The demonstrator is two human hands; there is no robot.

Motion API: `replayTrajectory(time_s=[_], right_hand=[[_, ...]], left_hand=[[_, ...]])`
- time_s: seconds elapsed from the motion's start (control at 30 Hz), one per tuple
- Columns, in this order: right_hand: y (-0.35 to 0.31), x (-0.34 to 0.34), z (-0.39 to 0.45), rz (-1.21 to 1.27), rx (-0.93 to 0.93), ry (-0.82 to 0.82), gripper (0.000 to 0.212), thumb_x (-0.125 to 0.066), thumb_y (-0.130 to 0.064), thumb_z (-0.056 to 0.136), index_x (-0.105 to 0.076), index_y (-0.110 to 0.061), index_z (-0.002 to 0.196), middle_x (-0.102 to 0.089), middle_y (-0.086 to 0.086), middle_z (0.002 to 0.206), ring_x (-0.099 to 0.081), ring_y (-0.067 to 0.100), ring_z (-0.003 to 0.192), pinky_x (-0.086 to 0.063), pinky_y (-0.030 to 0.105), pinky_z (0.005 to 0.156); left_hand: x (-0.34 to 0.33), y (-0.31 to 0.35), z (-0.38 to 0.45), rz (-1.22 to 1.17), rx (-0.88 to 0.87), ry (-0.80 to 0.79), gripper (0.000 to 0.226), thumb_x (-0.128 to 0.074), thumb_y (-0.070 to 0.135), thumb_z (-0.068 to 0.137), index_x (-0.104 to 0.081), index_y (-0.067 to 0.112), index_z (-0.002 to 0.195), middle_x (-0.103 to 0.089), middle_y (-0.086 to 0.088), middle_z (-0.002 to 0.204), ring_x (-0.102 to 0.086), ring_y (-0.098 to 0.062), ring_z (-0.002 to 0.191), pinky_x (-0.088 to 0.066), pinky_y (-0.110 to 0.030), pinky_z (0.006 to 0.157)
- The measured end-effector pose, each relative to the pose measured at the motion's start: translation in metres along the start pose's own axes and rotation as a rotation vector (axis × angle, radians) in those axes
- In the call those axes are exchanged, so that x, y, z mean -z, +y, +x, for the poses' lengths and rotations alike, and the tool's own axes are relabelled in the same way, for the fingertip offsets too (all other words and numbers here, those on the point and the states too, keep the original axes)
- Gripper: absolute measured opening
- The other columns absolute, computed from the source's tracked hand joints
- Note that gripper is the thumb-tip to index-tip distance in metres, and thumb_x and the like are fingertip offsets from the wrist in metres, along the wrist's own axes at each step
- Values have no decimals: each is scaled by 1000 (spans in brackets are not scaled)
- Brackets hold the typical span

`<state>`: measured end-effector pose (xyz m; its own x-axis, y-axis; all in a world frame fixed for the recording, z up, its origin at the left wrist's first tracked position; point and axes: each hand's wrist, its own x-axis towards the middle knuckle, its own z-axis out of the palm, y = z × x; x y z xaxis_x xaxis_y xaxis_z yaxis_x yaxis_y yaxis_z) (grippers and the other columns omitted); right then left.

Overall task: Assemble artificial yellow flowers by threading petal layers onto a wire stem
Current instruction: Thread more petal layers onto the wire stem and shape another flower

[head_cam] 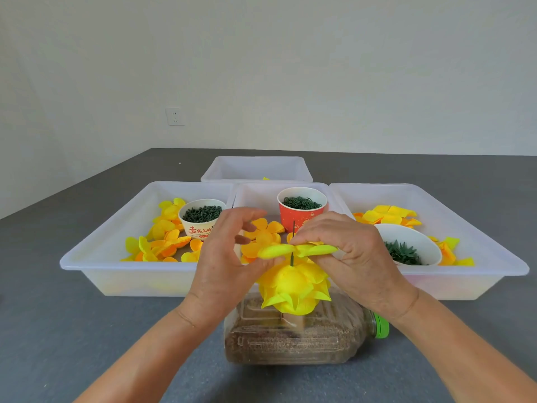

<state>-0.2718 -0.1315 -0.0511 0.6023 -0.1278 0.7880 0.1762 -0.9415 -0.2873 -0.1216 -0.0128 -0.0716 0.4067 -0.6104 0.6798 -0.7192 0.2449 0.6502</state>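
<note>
A thin dark wire stem (293,228) stands upright out of a sand-filled plastic bottle (293,341) lying on its side. Stacked yellow petal layers (293,289) sit low on the stem. A flat yellow petal layer (279,250) is threaded on the wire a little above them. My left hand (223,257) pinches its left edge, with the upper fingers spread. My right hand (354,251) pinches its right side next to the wire. The stem's tip pokes up above the layer.
Three white trays sit behind the bottle: the left tray (96,254) holds loose yellow-orange petals and a white cup (200,219) of dark green parts; the middle tray has a red cup (302,210); the right tray (465,225) has petals and a white bowl (409,245). A fourth tray (255,167) stands farther back.
</note>
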Motion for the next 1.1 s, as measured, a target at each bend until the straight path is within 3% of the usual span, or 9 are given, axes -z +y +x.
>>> replayTrajectory(time_s=[0.1, 0.2, 0.33, 0.47, 0.63, 0.8, 1.0, 1.1], right_hand=[[-1, -1, -2, 8, -10, 0, 14, -68, 0, 73, -74, -4, 86, -71, 5, 85, -65, 20, 85, -52, 36, 79], [0, -1, -4, 2, 1, -5, 15, -68, 2, 72, -74, -3, 85, -71, 5, 85, -65, 20, 84, -51, 33, 80], [0, 1, -8, -45, 21, 18, 18, -69, 2, 71, -74, -3, 87, -72, 4, 88, -65, 19, 86, -50, 34, 80], [0, 3, -10, -56, 44, 15, 20, -68, 5, 70, -74, -4, 87, -72, 2, 90, -65, 21, 87, -52, 40, 76], [2, 3, -12, -74, 64, -4, 20, -63, 6, 69, -75, -5, 83, -71, 2, 89, -65, 21, 87, -52, 41, 73], [0, 3, -12, -92, 57, -32, 22, -67, 7, 66, -75, -6, 82, -72, 1, 90, -65, 23, 88, -53, 42, 74], [-7, 7, -11, -94, 16, -35, 21, -70, -1, 67, -75, -7, 86, -72, -1, 90, -64, 19, 90, -53, 42, 77], [-10, 8, -12, -107, 14, -46, 17, -73, -8, 69, -75, -8, 87, -72, -2, 90, -65, 18, 88, -52, 43, 75]], left_hand=[[0, 3, 1, 33, -121, -4, 40, -81, 12, 66, -65, 27, 100, -57, -1, 108, -55, -6, 99, -45, -16, 81], [-2, 4, 0, 81, -172, 2, 23, -73, 14, 71, -69, 26, 89, -59, 0, 103, -59, -20, 92, -48, -23, 76], [-1, 0, -2, 200, -289, 19, 16, -70, 10, 72, -73, 19, 85, -61, 2, 100, -53, -11, 92, -43, -18, 80], [-1, -3, -1, 303, -373, 26, 16, -70, 0, 70, -75, 12, 80, -62, 0, 98, -52, -12, 94, -39, -18, 80], [-1, -3, -3, 329, -414, 9, 14, -62, 16, 83, -75, 11, 79, -64, -4, 98, -53, -16, 93, -40, -19, 80], [2, -4, -3, 351, -434, -12, 10, -66, 13, 83, -75, 10, 80, -64, -6, 98, -54, -19, 94, -42, -24, 81], [3, -4, -3, 347, -434, -42, 14, -62, 15, 84, -75, 10, 83, -65, -6, 99, -55, -20, 94, -43, -26, 80], [4, -5, -3, 352, -439, -54, 15, -66, 3, 80, -75, 10, 89, -65, -7, 100, -55, -21, 94, -44, -27, 80]])
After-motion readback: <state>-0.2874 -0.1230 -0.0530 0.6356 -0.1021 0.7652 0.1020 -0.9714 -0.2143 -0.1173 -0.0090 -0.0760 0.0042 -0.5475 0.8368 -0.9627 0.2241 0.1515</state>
